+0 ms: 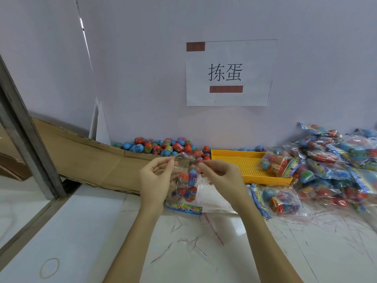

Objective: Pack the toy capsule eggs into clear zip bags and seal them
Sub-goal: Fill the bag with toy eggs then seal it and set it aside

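Both hands hold one clear zip bag point(186, 180) up by its top edge. The left hand point(157, 176) pinches the left end of the mouth between thumb and fingertips, and the right hand point(219, 176) pinches the right end the same way, so each grip is narrow and closed on the plastic. The mouth runs level from one grip to the other, and the bag hangs straight down between the hands, its long axis upright, just above the tabletop point(183, 242). The seal strip lies directly between the two pinches, about equally near to either hand, so pressing it shut looks like a matter of sliding the fingers toward each other along it. I cannot tell whether the strip is already closed.

The bag is see-through, with a bright printed band along its bottom edge. Inside, red and blue capsule eggs point(188, 183) sit bunched in the lower half.

Beyond lie loose eggs point(155, 147) against the wall, a yellow tray point(240, 164) to the right, and a heap of filled bags point(336, 166) further right.
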`<state>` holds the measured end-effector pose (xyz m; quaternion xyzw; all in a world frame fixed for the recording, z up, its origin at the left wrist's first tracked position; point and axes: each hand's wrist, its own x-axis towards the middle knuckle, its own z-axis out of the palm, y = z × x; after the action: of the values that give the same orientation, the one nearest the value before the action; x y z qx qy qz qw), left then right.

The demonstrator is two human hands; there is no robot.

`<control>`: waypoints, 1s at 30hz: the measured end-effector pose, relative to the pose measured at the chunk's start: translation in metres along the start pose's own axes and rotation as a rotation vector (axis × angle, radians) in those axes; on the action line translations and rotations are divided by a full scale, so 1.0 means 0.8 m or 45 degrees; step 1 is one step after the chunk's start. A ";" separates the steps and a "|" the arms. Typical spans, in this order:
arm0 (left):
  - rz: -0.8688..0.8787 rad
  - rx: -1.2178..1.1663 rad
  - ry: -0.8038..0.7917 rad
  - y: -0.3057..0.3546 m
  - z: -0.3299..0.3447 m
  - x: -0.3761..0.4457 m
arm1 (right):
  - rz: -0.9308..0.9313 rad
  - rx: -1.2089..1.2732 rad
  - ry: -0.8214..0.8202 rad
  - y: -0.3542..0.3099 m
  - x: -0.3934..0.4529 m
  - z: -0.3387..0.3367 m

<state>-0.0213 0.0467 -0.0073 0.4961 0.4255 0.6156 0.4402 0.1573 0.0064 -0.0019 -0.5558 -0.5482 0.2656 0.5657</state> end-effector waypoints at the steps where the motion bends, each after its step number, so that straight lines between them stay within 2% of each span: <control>1: 0.000 0.004 -0.016 -0.001 0.001 -0.001 | 0.001 0.004 -0.023 0.001 -0.001 0.004; 5: -0.054 -0.037 -0.100 -0.004 0.004 -0.003 | 0.044 0.065 0.054 0.006 -0.001 0.005; 9: -0.293 -0.249 -0.278 -0.002 -0.001 0.000 | 0.146 0.175 0.073 0.007 0.000 -0.006; 12: -0.387 -0.254 -0.407 -0.004 -0.008 0.005 | 0.183 0.152 0.040 0.008 0.000 -0.012; 18: -0.300 -0.109 -0.433 -0.003 -0.012 0.006 | 0.187 0.135 0.035 0.008 0.000 -0.016; 22: -0.254 -0.048 -0.381 -0.006 -0.012 0.007 | 0.168 0.135 0.012 0.008 -0.001 -0.025; 30: -0.205 0.001 -0.388 -0.009 -0.018 0.010 | 0.188 0.252 -0.035 0.014 -0.001 -0.040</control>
<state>-0.0355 0.0550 -0.0140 0.5481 0.3926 0.4960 0.5473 0.1895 -0.0027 -0.0057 -0.5324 -0.4847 0.3668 0.5891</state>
